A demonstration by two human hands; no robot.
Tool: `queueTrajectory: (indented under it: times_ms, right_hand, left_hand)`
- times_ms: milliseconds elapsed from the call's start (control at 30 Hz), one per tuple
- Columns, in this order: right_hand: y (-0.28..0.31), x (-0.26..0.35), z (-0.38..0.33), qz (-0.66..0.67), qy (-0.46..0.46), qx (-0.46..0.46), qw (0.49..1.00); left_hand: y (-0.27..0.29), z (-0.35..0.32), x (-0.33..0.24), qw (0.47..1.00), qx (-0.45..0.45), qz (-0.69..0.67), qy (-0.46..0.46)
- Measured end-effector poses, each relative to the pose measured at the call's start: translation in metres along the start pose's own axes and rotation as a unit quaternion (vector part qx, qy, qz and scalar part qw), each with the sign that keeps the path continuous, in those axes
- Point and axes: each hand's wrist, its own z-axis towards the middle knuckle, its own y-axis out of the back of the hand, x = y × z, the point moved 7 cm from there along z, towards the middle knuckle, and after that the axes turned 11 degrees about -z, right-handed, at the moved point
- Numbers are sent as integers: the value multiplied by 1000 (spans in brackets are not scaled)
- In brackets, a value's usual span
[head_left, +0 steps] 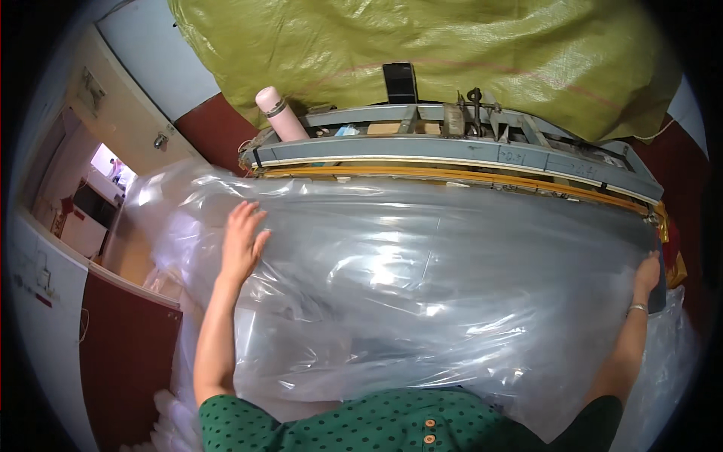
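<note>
A wide, clear plastic sheet [354, 301] lies creased and shiny across the work surface in front of me. Over its left part is my left hand [245, 239], its fingers stretched out and holding nothing; I cannot tell whether it touches the film. At the far right, my right hand [645, 276] has its fingers closed at the sheet's edge, beside a dark panel edge. Behind the sheet runs a long grey metal frame [459, 151] with orange-yellow strips [422, 175] along its near side.
On the frame's left end stands a pink flask [282, 117]. A dark flat object [400, 83] leans at the back against a yellow-green woven cover [452, 45]. An open door [124, 105] is at the left. More crumpled film [173, 426] hangs at lower left.
</note>
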Motion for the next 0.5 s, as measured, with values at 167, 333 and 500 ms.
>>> queueTrajectory:
  times_ms: [167,333,500]
  right_hand:
    - [-17,-40,5,16,8,-15,1000]
    - [-3,-48,-2,-24,-16,2,1000]
    - [-27,-64,13,8,-10,-31,999]
  left_hand:
    - [-53,-140,215,956,-14,-12,292]
    - [-29,-74,143,959,-130,-19,252]
    - [-84,27,-63,962,87,-225,-131]
